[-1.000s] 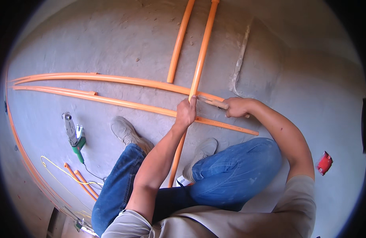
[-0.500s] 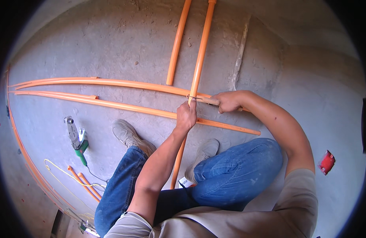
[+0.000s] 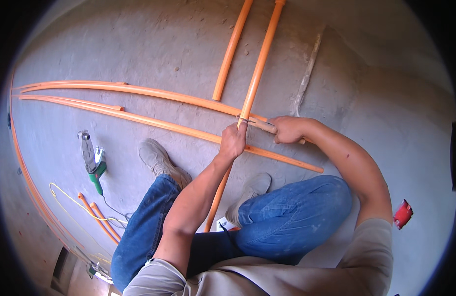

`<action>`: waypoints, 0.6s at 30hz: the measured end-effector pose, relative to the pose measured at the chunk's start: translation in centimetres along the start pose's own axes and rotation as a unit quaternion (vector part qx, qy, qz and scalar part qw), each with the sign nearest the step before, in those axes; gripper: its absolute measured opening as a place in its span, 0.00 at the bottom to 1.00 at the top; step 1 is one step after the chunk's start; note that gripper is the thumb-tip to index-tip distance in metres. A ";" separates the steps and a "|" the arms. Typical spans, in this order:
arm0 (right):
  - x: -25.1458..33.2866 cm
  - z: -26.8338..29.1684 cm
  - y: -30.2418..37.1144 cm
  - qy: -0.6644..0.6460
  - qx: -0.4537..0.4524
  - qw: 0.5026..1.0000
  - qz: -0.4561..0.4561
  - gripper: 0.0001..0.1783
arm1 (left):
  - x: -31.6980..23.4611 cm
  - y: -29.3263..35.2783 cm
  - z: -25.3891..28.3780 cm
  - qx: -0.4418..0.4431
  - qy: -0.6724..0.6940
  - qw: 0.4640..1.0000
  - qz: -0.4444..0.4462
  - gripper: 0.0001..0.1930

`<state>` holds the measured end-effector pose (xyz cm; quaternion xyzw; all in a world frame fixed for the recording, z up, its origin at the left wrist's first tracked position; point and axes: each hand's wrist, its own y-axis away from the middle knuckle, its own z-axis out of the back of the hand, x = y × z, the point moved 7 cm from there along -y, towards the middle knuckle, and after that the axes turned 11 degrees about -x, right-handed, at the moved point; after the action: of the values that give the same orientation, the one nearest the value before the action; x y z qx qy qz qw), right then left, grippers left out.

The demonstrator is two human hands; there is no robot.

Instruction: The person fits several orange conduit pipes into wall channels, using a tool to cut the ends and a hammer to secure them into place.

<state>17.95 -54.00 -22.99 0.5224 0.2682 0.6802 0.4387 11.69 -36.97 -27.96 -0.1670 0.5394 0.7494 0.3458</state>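
Note:
An orange pipe (image 3: 261,64) runs from the far edge toward me, crossing over other pipes. Closed around it is my left hand (image 3: 234,140), and the pipe's near part (image 3: 219,200) comes out below that hand, between my legs. Just beyond my left thumb, the thin dark jaws of a plier-like tool lie across the pipe. My right hand (image 3: 288,129) grips this tool by its tan handles (image 3: 264,126); its exact kind is hard to make out.
Long orange pipes (image 3: 168,127) lie crosswise on the concrete floor, and a shorter pipe (image 3: 231,49) lies beyond them. At left are a green-and-grey corded power tool (image 3: 92,160), short pipe pieces (image 3: 100,222) and a yellow cord (image 3: 65,190). A red box (image 3: 402,214) sits at right.
The view has tilted slightly, shifting the floor and pipes in the picture. Both hands keep their grips, with the tool's jaws still across the pipe.

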 end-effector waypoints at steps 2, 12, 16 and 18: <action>-0.3 -0.5 -0.4 0.011 -0.003 1.000 -0.011 0.28 | 0.2 -0.1 0.1 -0.004 -0.003 1.000 -0.003 0.33; -0.6 -0.5 -0.9 -0.010 -0.008 1.000 -0.024 0.32 | -0.2 0.0 0.4 -0.006 -0.006 1.000 0.016 0.32; -0.6 -0.4 -0.5 -0.032 -0.029 0.999 -0.019 0.32 | 0.4 -0.1 0.4 -0.010 0.005 1.000 0.012 0.32; -0.5 -0.5 -0.6 -0.044 -0.037 0.998 -0.016 0.30 | 0.4 -0.2 0.4 -0.011 0.000 1.000 -0.003 0.32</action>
<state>17.69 -54.16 -23.88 0.5313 0.2319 0.6586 0.4798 11.57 -36.42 -28.23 -0.1723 0.5306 0.7545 0.3458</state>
